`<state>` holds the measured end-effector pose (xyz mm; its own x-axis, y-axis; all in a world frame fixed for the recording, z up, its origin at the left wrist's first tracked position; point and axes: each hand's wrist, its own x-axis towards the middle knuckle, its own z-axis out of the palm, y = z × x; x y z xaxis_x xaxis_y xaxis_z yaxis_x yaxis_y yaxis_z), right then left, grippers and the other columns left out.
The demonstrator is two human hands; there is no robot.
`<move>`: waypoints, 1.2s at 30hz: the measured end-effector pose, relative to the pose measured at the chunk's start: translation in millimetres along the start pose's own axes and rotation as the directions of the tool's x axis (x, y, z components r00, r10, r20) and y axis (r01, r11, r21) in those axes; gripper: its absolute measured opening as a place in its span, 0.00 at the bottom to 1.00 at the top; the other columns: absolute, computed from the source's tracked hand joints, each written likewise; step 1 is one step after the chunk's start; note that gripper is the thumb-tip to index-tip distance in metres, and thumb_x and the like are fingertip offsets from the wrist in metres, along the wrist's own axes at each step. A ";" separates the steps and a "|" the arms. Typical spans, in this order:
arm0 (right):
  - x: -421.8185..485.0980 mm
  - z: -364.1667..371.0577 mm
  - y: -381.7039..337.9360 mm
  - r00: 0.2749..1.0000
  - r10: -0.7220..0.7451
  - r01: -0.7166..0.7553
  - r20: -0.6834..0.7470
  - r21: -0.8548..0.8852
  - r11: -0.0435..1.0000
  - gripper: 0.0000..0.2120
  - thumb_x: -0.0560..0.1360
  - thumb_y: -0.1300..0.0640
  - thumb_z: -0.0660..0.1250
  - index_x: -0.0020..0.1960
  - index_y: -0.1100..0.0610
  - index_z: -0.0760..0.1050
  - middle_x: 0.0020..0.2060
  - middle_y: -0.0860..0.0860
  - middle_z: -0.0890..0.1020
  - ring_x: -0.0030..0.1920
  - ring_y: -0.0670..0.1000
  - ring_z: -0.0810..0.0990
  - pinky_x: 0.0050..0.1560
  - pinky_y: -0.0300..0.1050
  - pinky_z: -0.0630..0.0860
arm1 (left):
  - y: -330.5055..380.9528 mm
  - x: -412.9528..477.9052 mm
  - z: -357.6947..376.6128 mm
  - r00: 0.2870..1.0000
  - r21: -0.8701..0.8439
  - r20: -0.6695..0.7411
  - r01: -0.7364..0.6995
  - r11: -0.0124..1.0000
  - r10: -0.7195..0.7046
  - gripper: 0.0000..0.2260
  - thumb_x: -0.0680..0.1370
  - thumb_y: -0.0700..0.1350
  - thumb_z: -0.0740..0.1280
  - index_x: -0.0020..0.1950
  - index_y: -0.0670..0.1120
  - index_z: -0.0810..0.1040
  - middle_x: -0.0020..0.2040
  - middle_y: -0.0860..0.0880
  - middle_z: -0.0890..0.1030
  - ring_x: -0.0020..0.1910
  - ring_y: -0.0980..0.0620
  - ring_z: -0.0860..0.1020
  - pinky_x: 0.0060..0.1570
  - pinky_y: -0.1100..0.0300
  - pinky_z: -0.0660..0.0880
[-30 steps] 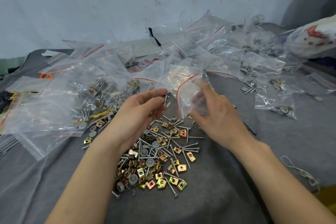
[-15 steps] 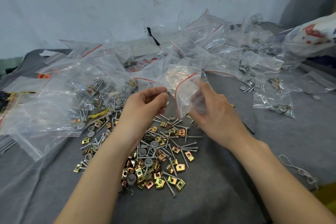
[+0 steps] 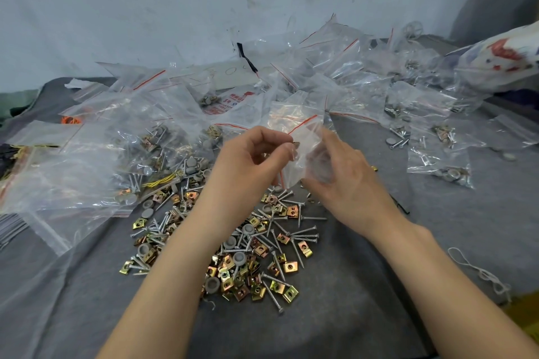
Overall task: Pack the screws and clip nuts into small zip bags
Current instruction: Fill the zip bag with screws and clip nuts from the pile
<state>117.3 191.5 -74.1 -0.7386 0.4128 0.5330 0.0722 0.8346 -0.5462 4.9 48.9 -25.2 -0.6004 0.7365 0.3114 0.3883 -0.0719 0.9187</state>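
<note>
on the table [image 3: 379, 271], the pile [image 3: 256, 245] of screws and clip nuts lies below both hands. the right hand [image 3: 344, 181] has its grip clamped on the bag [image 3: 303, 128], mouth upward. the left hand [image 3: 253, 154] pinches a small piece [image 3: 296, 143], likely a nut, at that mouth's left end.

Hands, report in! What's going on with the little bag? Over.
Right hand holding zip bag. Left hand pinching small part at its mouth. Nothing blocking.

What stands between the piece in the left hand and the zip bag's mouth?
Nothing visible. The left hand pinches a small metal piece right at the red-striped mouth of the zip bag, which the right hand holds up.
</note>
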 end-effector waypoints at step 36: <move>-0.8 4.3 -2.1 0.999 0.016 -0.017 -0.046 -0.036 0.999 0.34 0.73 0.54 0.72 0.75 0.53 0.62 0.49 0.42 0.73 0.45 0.34 0.63 0.54 0.46 0.64 | -29.1 -7.4 -38.1 0.900 0.891 0.180 0.022 0.454 -0.397 0.10 0.81 0.53 0.65 0.56 0.51 0.82 0.53 0.48 0.77 0.56 0.46 0.74 0.58 0.48 0.74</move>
<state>114.8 187.9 -76.2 -0.7054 0.4423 0.5538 0.1093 0.8399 -0.5316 -28.5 20.0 -45.0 -0.5688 0.8124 -0.1283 0.7856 0.5828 0.2077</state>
